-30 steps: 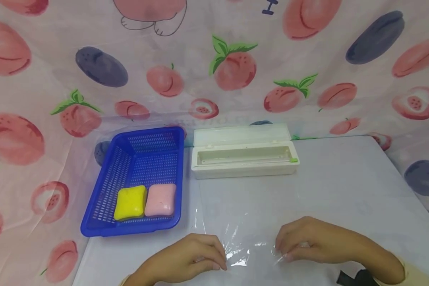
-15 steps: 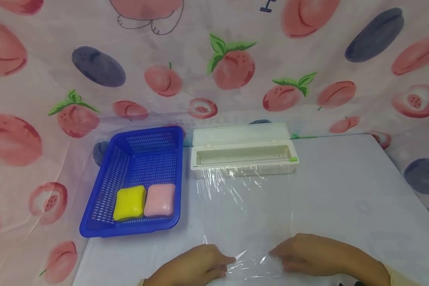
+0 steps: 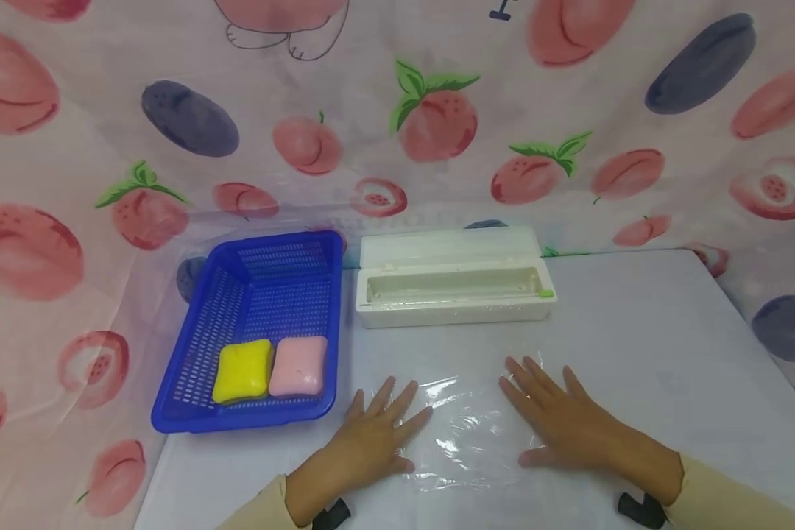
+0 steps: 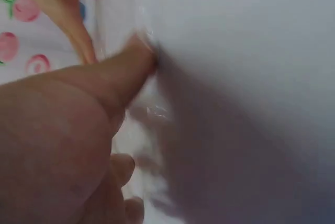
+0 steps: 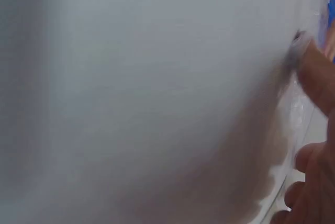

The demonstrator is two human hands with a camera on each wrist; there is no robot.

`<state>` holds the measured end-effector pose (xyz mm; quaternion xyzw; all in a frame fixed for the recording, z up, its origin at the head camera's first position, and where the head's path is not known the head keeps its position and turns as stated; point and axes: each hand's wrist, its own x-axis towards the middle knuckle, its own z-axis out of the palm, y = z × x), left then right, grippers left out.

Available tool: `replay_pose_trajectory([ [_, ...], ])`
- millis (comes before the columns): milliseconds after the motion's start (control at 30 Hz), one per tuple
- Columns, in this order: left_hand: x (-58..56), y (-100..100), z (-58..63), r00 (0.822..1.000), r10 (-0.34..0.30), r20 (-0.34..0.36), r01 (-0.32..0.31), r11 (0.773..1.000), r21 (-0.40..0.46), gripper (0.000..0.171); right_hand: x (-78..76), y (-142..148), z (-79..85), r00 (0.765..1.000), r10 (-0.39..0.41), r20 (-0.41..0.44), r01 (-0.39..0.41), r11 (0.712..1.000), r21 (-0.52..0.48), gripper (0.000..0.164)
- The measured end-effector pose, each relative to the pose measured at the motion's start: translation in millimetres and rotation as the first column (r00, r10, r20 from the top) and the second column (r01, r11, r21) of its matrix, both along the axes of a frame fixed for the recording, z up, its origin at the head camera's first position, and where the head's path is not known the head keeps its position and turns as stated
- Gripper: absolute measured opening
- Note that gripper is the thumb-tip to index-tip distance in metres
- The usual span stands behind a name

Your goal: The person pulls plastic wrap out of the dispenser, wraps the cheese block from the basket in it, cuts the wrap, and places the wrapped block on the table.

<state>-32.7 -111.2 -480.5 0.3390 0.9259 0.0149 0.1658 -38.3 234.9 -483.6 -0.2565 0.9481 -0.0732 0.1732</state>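
A sheet of clear plastic film [image 3: 462, 434], shiny and wrinkled, lies on the white table between my hands. My left hand [image 3: 369, 445] is spread over its left edge, fingers straight and apart. Over the right edge, my right hand [image 3: 570, 423] is spread in the same way. In the left wrist view, the left hand [image 4: 57, 140] is close above the film and casts a shadow on the table. The right wrist view shows the right hand [image 5: 319, 182] with its thumb near the film's edge; whether the fingers press down is hard to tell.
Behind the film stands a long white box [image 3: 457, 313] with its lid [image 3: 447, 248] raised and a small green slider at its right end. To the left, a blue basket [image 3: 334, 324] holds a yellow soap-like block [image 3: 242, 372] and a pink one [image 3: 298, 366]. A fruit-patterned curtain hangs behind.
Earlier, both hands pinched the film with curled fingers and drew it toward the front edge, stretching it out from near the box. Now the fingers are spread over the film, which lies lower.
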Motion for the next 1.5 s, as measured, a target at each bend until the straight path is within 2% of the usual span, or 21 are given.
replay_pose_trajectory([
  [33, -1.3, -2, -1.7, 0.999, 0.011, 0.038, -0.01, 1.0, -0.008, 0.081, -0.3, 3, -3.3, 1.0, 0.001, 0.005, -0.001, 1.0, 0.014, 0.117],
  [167, -4.6, -10, -6.2, 0.997, -0.011, 0.082, 0.014, 1.0, -0.026, 0.088, 0.8, 14, -9.4, 1.0, -0.01, -0.008, 0.011, 0.999, 0.035, 0.124],
  [333, -6.8, -16, -8.2, 0.995, -0.033, 0.094, 0.036, 0.999, -0.022, 0.093, 0.9, 22, -11.9, 0.999, -0.026, -0.025, 0.027, 0.999, 0.036, 0.125],
  [500, -8.8, -19, -13.3, 0.993, -0.045, 0.11, 0.045, 0.999, 0.005, 0.093, -2.7, 23, -9.8, 1.0, -0.014, 0.007, 0.014, 0.999, 0.051, 0.127],
  [733, -2.3, -24, -18.3, 0.999, -0.023, 0.049, 0.023, 1.0, -0.006, 0.088, -7.2, 20, -2.4, 0.997, -0.017, 0.078, 0.012, 0.998, 0.059, 0.13],
  [900, 5.5, -29, -18.8, 0.999, -0.004, 0.033, 0.004, 1.0, 0.017, 0.085, -6.1, 20, -2.3, 0.998, 0.01, 0.062, -0.013, 0.999, 0.049, 0.13],
  [1067, 6.2, -32, -18.1, 0.999, -0.014, 0.03, 0.013, 0.999, 0.031, 0.084, -5.7, 20, -4.1, 0.998, 0.019, 0.056, -0.023, 0.998, 0.061, 0.131],
  [1133, 6.8, -32, -16.4, 1.0, -0.016, 0.008, 0.016, 1.0, 0.023, 0.083, -6.2, 19, -5.0, 0.998, 0.022, 0.06, -0.026, 0.997, 0.067, 0.131],
  [1233, 10.8, -34, -10.4, 0.998, -0.012, -0.065, 0.013, 1.0, 0.01, 0.079, -6.7, 18, -5.3, 0.998, 0.025, 0.06, -0.029, 0.997, 0.072, 0.131],
  [1333, 18.9, -37, 6.3, 0.996, -0.008, -0.092, 0.01, 1.0, 0.023, 0.071, -6.8, 16, -4.2, 0.998, 0.022, 0.061, -0.027, 0.996, 0.085, 0.131],
  [1400, 24.8, -39, 25.8, 0.998, -0.013, -0.063, 0.017, 0.997, 0.074, 0.064, -6.4, 16, -3.2, 0.998, 0.014, 0.064, -0.019, 0.996, 0.083, 0.132],
  [1500, 26.5, -43, 66.0, 1.0, 0.002, 0.025, -0.007, 0.982, 0.191, 0.052, -5.0, 16, -3.9, 0.998, 0.007, 0.067, -0.013, 0.996, 0.084, 0.133],
])
